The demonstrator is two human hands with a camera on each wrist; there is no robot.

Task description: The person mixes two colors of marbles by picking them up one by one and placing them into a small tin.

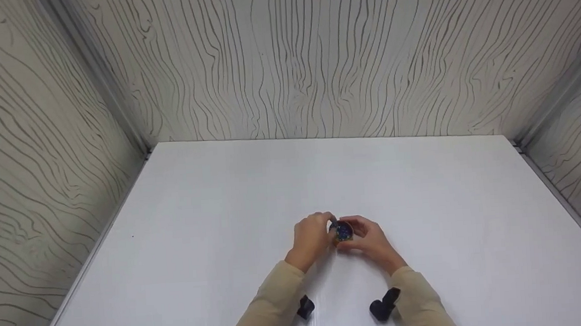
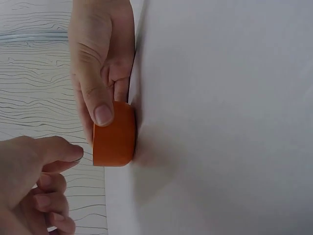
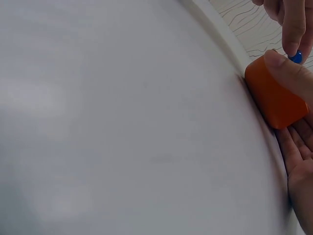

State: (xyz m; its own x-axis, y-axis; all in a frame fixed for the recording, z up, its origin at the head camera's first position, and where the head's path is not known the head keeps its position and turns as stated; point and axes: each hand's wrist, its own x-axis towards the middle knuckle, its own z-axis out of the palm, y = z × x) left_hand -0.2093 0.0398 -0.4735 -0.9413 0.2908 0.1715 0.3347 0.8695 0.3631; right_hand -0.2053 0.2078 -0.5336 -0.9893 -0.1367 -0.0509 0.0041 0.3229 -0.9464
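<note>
A small orange bowl stands on the white table, with the right hand curved round its side. That hand's thumb lies against the bowl's wall in both wrist views. From above, the inside of the bowl shows dark blue pieces with a few yellowish spots. The left hand is at the bowl's left rim, its fingers bent down over the opening. Between its thumb and finger, a small, round, glossy blue piece is pinched right at the rim.
The white table spreads out around both hands. Panels with a wood-grain pattern rise behind it and at both sides. Dark wrist cameras stick out beside the beige sleeves.
</note>
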